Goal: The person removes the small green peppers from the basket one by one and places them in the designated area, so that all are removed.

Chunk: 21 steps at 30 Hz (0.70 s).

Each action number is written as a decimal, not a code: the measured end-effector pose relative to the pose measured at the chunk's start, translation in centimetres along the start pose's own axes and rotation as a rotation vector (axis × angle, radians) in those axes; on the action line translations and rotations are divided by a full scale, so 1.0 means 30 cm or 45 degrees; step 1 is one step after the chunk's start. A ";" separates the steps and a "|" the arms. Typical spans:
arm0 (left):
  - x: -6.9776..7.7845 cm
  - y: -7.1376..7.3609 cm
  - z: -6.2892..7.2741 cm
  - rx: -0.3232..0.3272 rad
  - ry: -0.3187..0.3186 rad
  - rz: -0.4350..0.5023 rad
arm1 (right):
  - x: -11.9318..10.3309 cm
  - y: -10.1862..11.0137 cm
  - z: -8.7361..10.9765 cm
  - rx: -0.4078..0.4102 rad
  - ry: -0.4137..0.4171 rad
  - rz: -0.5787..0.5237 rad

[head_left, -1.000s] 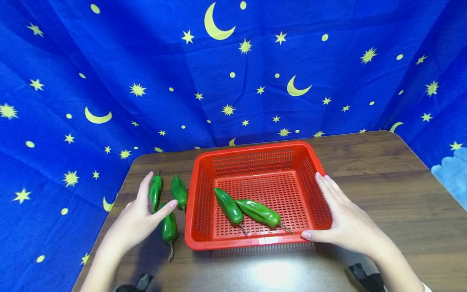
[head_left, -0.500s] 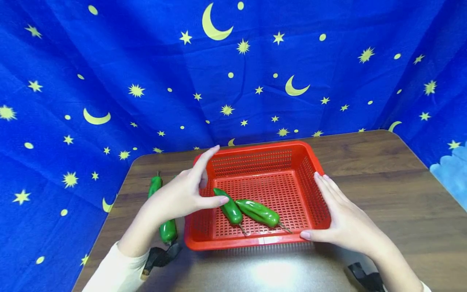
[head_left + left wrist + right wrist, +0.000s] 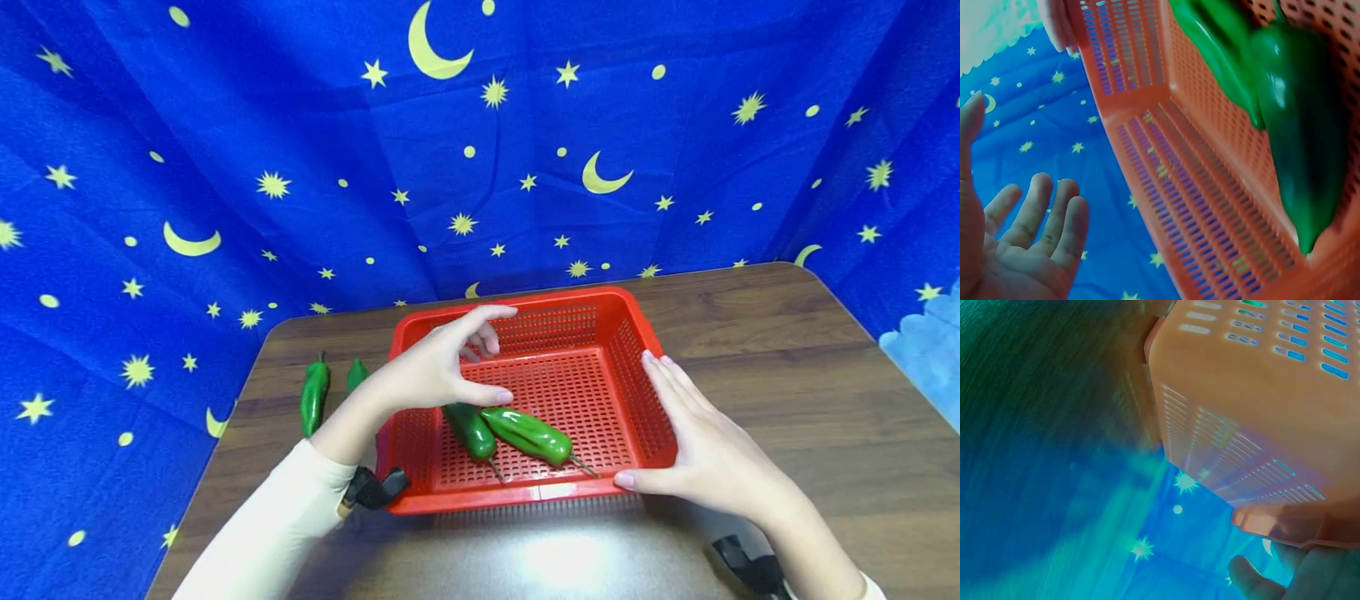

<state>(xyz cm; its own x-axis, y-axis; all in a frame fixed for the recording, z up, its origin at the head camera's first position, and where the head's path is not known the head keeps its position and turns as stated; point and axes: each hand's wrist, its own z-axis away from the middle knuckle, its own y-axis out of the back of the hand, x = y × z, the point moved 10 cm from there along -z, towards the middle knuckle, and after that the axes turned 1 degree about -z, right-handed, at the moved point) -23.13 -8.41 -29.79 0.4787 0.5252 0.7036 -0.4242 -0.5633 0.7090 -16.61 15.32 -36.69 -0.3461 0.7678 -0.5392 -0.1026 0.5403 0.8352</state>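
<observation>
My left hand [image 3: 450, 358] hovers over the left part of a red perforated plastic basket [image 3: 510, 496], fingers loosely bent, thumb extended, holding nothing. In the left wrist view its palm and spread fingers are bare. Two green peppers lie in the basket: a darker pepper [image 3: 470, 433], its tip hidden behind the left hand, and a brighter pepper [image 3: 528, 435] beside it. With straight fingers along the right rim and thumb on the front rim, my right hand [image 3: 701, 442] rests against the basket's front right corner.
Left of the basket, a green pepper [image 3: 315, 392] lies on the wooden table [image 3: 757, 333]. Another pepper [image 3: 357, 373] shows partly beyond the left forearm. A blue curtain [image 3: 315, 125] with yellow moons and stars hangs behind the table.
My left hand has moved right, from above the peppers on the table to over the basket, with nothing in it. The right hand and basket have stayed in place.
</observation>
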 end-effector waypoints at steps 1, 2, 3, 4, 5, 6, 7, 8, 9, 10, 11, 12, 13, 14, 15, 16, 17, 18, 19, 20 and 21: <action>-0.004 -0.008 -0.009 -0.009 -0.008 0.022 | 0.001 0.000 0.000 -0.001 -0.001 0.001; -0.008 -0.016 -0.018 -0.019 -0.016 0.041 | 0.001 0.001 -0.001 -0.001 -0.001 0.003; -0.012 -0.024 -0.026 -0.033 -0.020 0.060 | 0.001 0.001 -0.001 -0.002 -0.001 0.004; -0.015 -0.033 -0.033 -0.050 -0.026 0.074 | 0.001 0.001 -0.001 -0.003 -0.002 0.006; -0.018 -0.043 -0.041 -0.072 -0.029 0.088 | 0.001 0.002 -0.001 -0.004 -0.002 0.007; -0.021 -0.053 -0.048 -0.096 -0.036 0.098 | 0.000 0.003 -0.002 -0.005 -0.001 0.007; -0.022 -0.066 -0.056 -0.121 -0.046 0.105 | 0.000 0.004 -0.002 -0.004 0.000 0.006; -0.023 -0.081 -0.063 -0.148 -0.059 0.113 | -0.001 0.005 -0.001 -0.005 -0.001 0.005; -0.025 -0.097 -0.070 -0.178 -0.068 0.119 | -0.001 0.006 -0.001 -0.005 -0.001 0.004; -0.026 -0.113 -0.077 -0.207 -0.083 0.123 | -0.003 0.006 0.000 -0.005 0.005 0.002; -0.027 -0.132 -0.083 -0.238 -0.096 0.121 | -0.003 0.007 0.000 -0.003 0.006 0.001; -0.030 -0.152 -0.087 -0.274 -0.107 0.120 | -0.002 0.007 0.000 -0.003 0.004 0.000; -0.033 -0.174 -0.091 -0.314 -0.112 0.115 | -0.002 0.007 0.000 -0.001 0.004 0.002; -0.039 -0.197 -0.093 -0.356 -0.111 0.109 | -0.002 0.007 0.000 -0.001 0.004 0.003; -0.046 -0.218 -0.094 -0.396 -0.103 0.098 | -0.001 0.006 0.000 0.000 0.004 0.003; -0.053 -0.238 -0.094 -0.434 -0.095 0.089 | 0.000 0.006 0.000 0.001 0.003 0.003; -0.061 -0.259 -0.094 -0.474 -0.083 0.088 | 0.002 0.006 0.000 0.001 -0.004 0.005; -0.069 -0.277 -0.093 -0.510 -0.075 0.089 | 0.003 0.005 -0.001 0.001 -0.006 0.005; -0.077 -0.293 -0.092 -0.543 -0.071 0.084 | 0.003 0.005 -0.001 0.001 -0.006 0.006; -0.083 -0.307 -0.091 -0.573 -0.069 0.080 | 0.003 0.005 -0.001 -0.001 -0.007 0.003; -0.087 -0.319 -0.090 -0.603 -0.070 0.077 | 0.004 0.005 -0.001 -0.003 -0.010 0.003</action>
<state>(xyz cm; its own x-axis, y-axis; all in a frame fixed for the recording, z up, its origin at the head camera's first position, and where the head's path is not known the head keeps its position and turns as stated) -22.39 -2.67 -38.30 0.4768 0.4587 0.7498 -0.7502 -0.2323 0.6191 -16.70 15.47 -36.63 -0.3391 0.7719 -0.5378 -0.1038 0.5374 0.8369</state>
